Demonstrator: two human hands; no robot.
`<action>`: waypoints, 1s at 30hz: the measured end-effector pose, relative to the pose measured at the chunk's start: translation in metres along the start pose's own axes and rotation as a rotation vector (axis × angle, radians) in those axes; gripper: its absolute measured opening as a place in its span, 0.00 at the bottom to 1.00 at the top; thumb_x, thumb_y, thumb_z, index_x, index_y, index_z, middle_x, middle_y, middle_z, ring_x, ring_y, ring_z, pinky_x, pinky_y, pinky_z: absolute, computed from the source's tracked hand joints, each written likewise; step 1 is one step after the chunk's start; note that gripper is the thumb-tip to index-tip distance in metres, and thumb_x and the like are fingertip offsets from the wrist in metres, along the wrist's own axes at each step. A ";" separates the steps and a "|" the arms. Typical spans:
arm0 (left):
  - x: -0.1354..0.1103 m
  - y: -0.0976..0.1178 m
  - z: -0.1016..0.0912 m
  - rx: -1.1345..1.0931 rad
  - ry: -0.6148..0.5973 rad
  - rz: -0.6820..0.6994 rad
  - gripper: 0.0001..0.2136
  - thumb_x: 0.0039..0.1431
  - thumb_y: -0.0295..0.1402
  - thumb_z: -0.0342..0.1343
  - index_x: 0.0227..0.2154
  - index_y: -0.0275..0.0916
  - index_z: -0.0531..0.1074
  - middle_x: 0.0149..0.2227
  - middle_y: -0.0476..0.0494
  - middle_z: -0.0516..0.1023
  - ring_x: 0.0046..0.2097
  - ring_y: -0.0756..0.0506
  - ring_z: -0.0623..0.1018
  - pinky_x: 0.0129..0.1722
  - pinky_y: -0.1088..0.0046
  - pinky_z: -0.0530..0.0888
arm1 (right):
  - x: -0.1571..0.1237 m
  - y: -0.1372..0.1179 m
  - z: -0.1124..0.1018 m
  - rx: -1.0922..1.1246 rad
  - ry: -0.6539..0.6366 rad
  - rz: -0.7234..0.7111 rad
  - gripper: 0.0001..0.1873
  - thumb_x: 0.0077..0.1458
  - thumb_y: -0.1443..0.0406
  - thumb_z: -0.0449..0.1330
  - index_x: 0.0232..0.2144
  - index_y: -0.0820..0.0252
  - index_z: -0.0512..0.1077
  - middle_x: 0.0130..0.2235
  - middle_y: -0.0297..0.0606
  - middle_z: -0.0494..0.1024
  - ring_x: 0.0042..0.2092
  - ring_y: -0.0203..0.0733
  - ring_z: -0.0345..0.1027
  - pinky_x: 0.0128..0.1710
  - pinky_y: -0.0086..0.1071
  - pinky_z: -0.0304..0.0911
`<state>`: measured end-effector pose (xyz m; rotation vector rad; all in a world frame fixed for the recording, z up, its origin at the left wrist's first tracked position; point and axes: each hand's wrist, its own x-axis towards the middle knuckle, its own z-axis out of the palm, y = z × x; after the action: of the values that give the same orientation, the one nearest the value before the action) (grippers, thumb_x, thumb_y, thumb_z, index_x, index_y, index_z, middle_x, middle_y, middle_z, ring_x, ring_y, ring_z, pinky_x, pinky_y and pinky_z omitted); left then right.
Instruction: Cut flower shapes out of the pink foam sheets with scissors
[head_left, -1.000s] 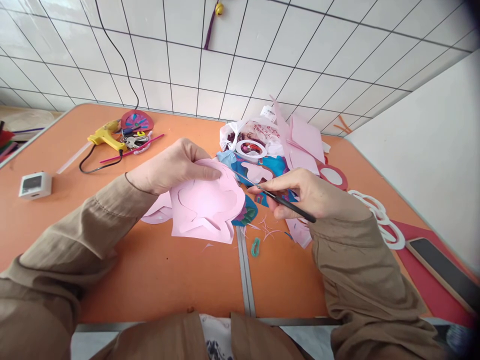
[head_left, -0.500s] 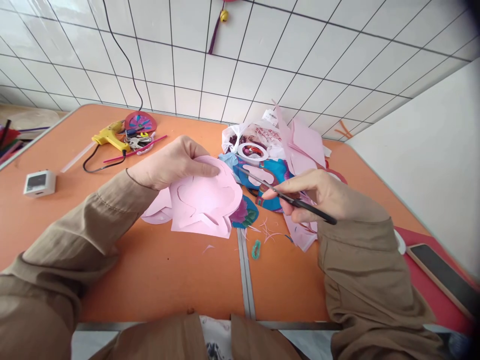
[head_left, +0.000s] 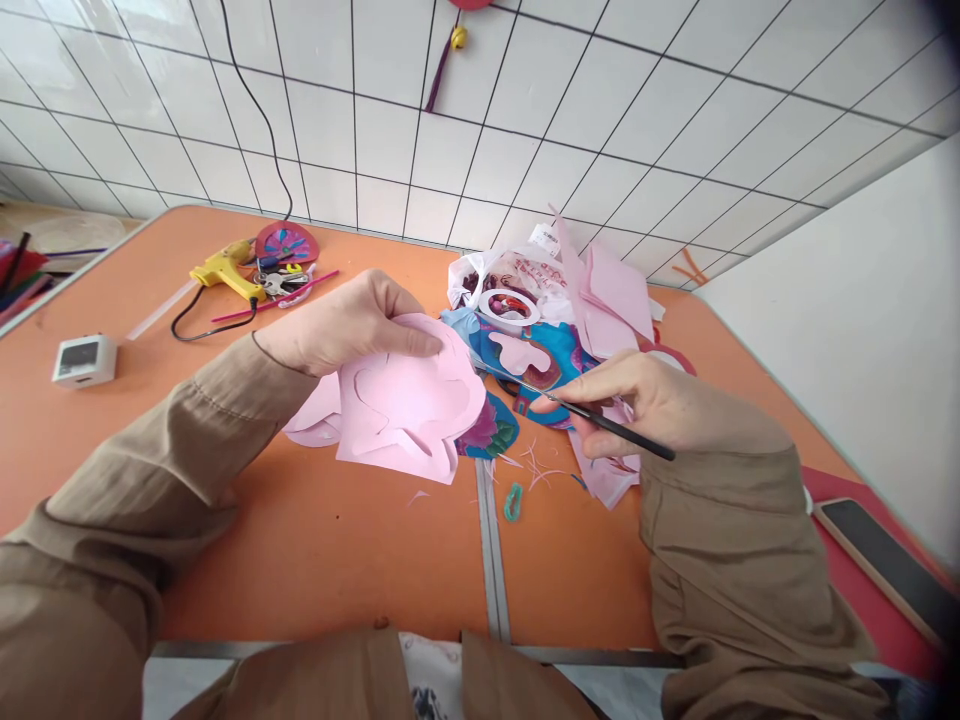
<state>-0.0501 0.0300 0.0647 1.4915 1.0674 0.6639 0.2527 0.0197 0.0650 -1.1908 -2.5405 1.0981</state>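
My left hand (head_left: 341, 325) pinches the top edge of a pink paper sheet (head_left: 409, 400) with curved cuts in it, held just above the orange table (head_left: 315, 540). My right hand (head_left: 652, 405) grips a pair of scissors (head_left: 570, 408) with black handles. The blades point left and their tip meets the right edge of the pink sheet. A second pink piece (head_left: 311, 420) lies under the sheet to the left.
A heap of blue patterned paper (head_left: 525, 360), pink sheets (head_left: 611, 290) and a plastic bag (head_left: 499, 275) lies behind the hands. A yellow glue gun (head_left: 221, 272) and a small white box (head_left: 84, 358) sit at the left. A phone (head_left: 889, 565) lies at the right; a green clip (head_left: 512, 500) near the table seam.
My right hand drew the scissors slightly away to the right, then brought the blade tip back to the pink sheet's right edge. My left hand kept holding the sheet almost still.
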 end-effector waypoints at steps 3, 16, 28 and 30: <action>0.000 0.000 -0.001 0.015 0.006 0.008 0.10 0.46 0.28 0.64 0.14 0.34 0.73 0.15 0.51 0.69 0.18 0.55 0.65 0.15 0.80 0.60 | 0.000 0.002 0.001 0.029 0.003 -0.004 0.22 0.44 0.64 0.70 0.44 0.66 0.82 0.24 0.35 0.72 0.26 0.35 0.59 0.23 0.30 0.55; 0.000 0.001 0.000 -0.023 0.015 0.013 0.12 0.44 0.28 0.66 0.12 0.35 0.70 0.14 0.52 0.67 0.18 0.55 0.64 0.15 0.79 0.59 | 0.005 0.014 0.002 0.132 -0.035 -0.057 0.24 0.45 0.62 0.70 0.44 0.70 0.80 0.24 0.35 0.72 0.26 0.34 0.60 0.24 0.29 0.58; -0.001 0.001 -0.001 -0.005 0.030 0.015 0.10 0.44 0.31 0.66 0.15 0.34 0.73 0.17 0.49 0.72 0.19 0.54 0.69 0.16 0.81 0.64 | 0.008 0.018 0.001 0.162 -0.068 -0.095 0.24 0.47 0.58 0.69 0.44 0.69 0.80 0.23 0.32 0.69 0.24 0.32 0.58 0.22 0.28 0.56; -0.001 0.000 -0.001 -0.006 0.028 0.024 0.11 0.44 0.31 0.66 0.15 0.34 0.72 0.17 0.49 0.71 0.18 0.54 0.68 0.16 0.81 0.63 | 0.010 0.018 0.001 0.171 -0.085 -0.119 0.26 0.47 0.56 0.69 0.44 0.72 0.79 0.22 0.32 0.67 0.24 0.32 0.57 0.22 0.28 0.55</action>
<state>-0.0518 0.0295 0.0653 1.4960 1.0692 0.7059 0.2566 0.0342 0.0500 -0.9579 -2.4819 1.3314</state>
